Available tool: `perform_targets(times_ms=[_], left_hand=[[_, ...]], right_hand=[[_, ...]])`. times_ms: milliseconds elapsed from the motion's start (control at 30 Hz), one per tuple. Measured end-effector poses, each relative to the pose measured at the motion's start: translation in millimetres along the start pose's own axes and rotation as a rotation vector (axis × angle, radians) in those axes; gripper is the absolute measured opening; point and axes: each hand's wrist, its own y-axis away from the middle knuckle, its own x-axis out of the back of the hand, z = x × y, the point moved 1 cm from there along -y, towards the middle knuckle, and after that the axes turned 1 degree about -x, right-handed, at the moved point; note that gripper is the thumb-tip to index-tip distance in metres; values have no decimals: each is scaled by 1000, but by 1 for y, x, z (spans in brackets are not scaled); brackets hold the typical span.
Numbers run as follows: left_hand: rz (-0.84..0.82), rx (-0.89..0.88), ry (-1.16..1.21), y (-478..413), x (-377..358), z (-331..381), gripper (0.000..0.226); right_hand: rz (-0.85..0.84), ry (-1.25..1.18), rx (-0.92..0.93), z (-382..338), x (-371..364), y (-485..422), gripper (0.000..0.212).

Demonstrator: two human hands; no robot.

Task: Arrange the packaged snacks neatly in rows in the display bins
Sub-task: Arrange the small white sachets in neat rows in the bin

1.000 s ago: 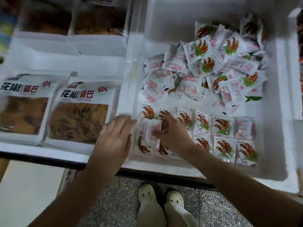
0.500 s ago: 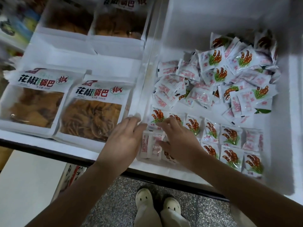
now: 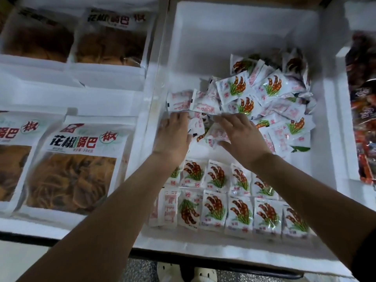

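A white foam bin (image 3: 234, 256) holds small white snack packets printed with red and green. Two neat rows of packets (image 3: 215, 208) lie along its near side. A loose pile of packets (image 3: 270, 88) fills the middle and far right. My left hand (image 3: 174, 137) reaches into the pile's near left edge, its fingers curled over a crumpled packet (image 3: 195, 128). My right hand (image 3: 242, 137) is beside it, thumb and fingers pinching another packet (image 3: 216, 135). Both forearms cross above the rows.
Large bags of brown crisps (image 3: 81, 159) lie flat in the foam bins on the left, with more of them (image 3: 109, 37) behind. Dark red packs (image 3: 364, 119) fill a bin at the right edge. My shoes (image 3: 203, 273) show on the floor below the shelf.
Both hands left the packets at the near left corner of the rows and moved farther into the bin to the loose pile. The camera view shifted closer and to the left.
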Motion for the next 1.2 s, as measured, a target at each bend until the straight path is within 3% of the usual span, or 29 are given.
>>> perform_targets(times_ms=[133,333,533,700,933,1200], left_hand=[[48,13,117,-3,16,1,37],[270,69,497,26,44,20,26],[197,234,972,57,37,32,19],[246,313,950,84,38,16,28],[234,287,861,113,46,-7,25],[241,343,876,129,44,-13,27]], right_hand=[[94,-82,-17,2,7,-2,47],[309,-509,-191,2,34,8,19],[107,-954,-333,-17,47,45,14],[-128,-910,-401,-22,39,66,35],[-432,-716,-114,-56,9,77,15],[-371,-656,-142,-91,-23,68,12]])
